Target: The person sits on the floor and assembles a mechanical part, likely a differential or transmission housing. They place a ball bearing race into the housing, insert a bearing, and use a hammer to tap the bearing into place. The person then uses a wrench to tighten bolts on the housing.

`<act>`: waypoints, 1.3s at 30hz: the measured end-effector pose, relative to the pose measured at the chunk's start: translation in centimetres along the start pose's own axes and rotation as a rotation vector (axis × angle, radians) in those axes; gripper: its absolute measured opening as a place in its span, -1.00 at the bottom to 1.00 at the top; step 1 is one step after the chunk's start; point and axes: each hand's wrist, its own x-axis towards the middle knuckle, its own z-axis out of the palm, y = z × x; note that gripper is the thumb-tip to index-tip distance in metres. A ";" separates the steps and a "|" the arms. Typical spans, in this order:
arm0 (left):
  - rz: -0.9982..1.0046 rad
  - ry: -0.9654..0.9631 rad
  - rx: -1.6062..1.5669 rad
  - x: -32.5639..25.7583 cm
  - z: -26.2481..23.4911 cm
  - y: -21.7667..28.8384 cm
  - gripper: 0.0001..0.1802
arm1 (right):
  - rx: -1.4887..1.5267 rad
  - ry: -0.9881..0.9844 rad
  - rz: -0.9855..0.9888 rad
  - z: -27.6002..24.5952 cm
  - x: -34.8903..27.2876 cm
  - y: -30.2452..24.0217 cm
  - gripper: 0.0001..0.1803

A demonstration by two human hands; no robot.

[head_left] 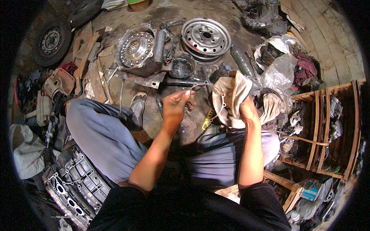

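At about nine o'clock from the hands lies a grey engine casting [75, 184] on the floor, beside the person's bent knee in blue-grey trousers [104, 134]. The left hand [174, 109] is closed in a pinch, thumb and fingertips [187, 93] meeting around a thin metal ring-shaped piece [200, 85], which sticks out from the fingertips toward two o'clock. Just right of it, the right hand [246, 109] is closed around a pale round part [223, 104] and a cream rag [238, 90]. The rag drapes over the part's upper edge, at twelve o'clock from the wrist, and the fingers are hidden behind the cloth. Beyond the hands, at twelve o'clock, stand a bearing housing [135, 48] and a steel wheel rim [206, 36]. At three o'clock is a wooden shelf [327, 131].
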 end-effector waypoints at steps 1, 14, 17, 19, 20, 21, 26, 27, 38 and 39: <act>0.017 0.002 -0.005 0.1 0.0 0.0 -0.69 | 0.008 -0.036 -0.011 -0.2 0.0 0.4 -0.41; 0.046 0.046 -0.021 -0.3 0.2 0.3 -0.67 | -0.068 -0.103 -0.054 0.8 -0.6 -1.7 -0.33; 0.001 0.080 -0.034 0.0 -0.1 0.1 -0.67 | -0.182 -0.169 -0.169 1.6 -0.5 -2.1 -0.56; 0.024 0.057 -0.027 -0.3 0.4 0.3 -0.67 | -0.056 -0.156 -0.117 1.4 -0.4 -2.6 -0.66; 0.036 0.046 -0.023 -0.5 0.5 0.3 -0.67 | -0.006 -0.105 -0.141 1.4 -0.4 -2.4 -0.71; 0.045 0.063 -0.042 -0.5 0.5 0.2 -0.67 | -0.024 -0.024 -0.147 1.4 -0.4 -2.2 -0.67; 0.011 0.159 -0.071 -0.3 0.5 0.0 -0.66 | 0.184 0.521 -0.059 -1.4 2.3 0.0 -0.22; 0.016 0.167 -0.078 -0.4 0.0 0.0 -0.66 | 0.036 0.466 -0.005 -1.8 1.6 -1.0 -0.24; 0.070 0.112 -0.093 -0.7 0.4 1.5 -0.62 | -0.062 -0.200 -0.204 0.5 -1.2 -3.9 -0.61; 0.083 0.114 -0.085 -0.8 0.4 1.8 -0.62 | 0.009 -0.263 -0.206 1.2 -1.9 -4.7 -0.62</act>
